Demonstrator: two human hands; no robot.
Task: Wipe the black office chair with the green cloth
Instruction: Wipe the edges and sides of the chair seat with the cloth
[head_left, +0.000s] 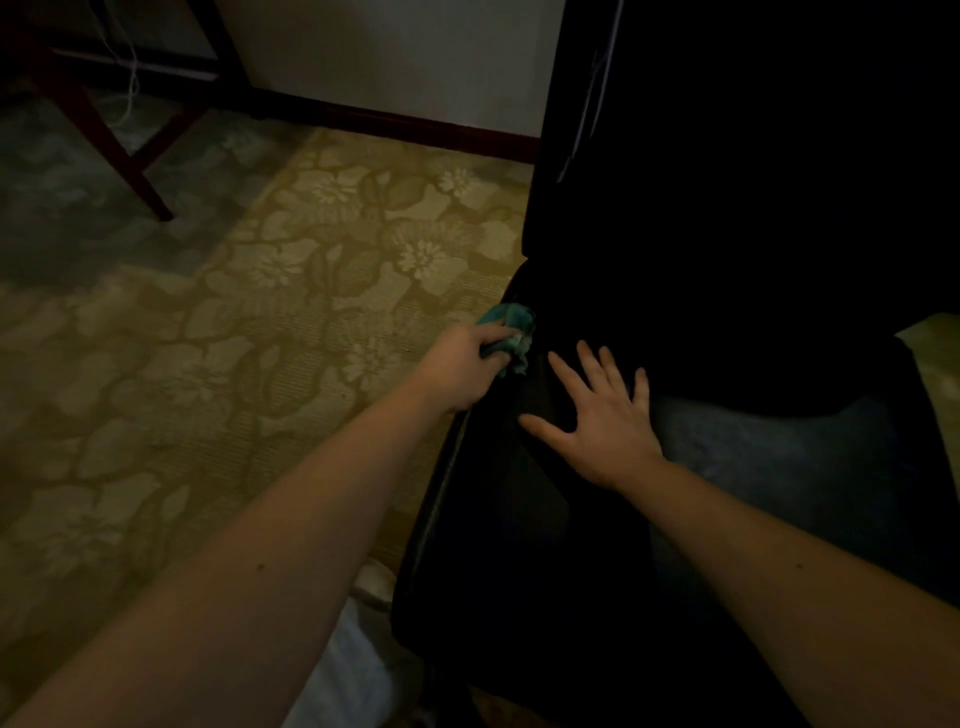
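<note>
The black office chair (727, 260) fills the right half of the dim view, its backrest rising at the top right and its seat below. My left hand (465, 366) grips the bunched green cloth (511, 327) and holds it against the chair's left edge, where seat and backrest meet. My right hand (597, 415) lies flat on the seat just right of the cloth, fingers straight and spread, palm down. Much of the chair's surface is lost in shadow.
A floral patterned carpet (260, 338) covers the floor to the left. Dark red wooden furniture legs (119, 150) stand at the top left, with a white cord hanging near them. A white wall with a dark baseboard (415, 124) runs behind. Something white (358, 649) lies below.
</note>
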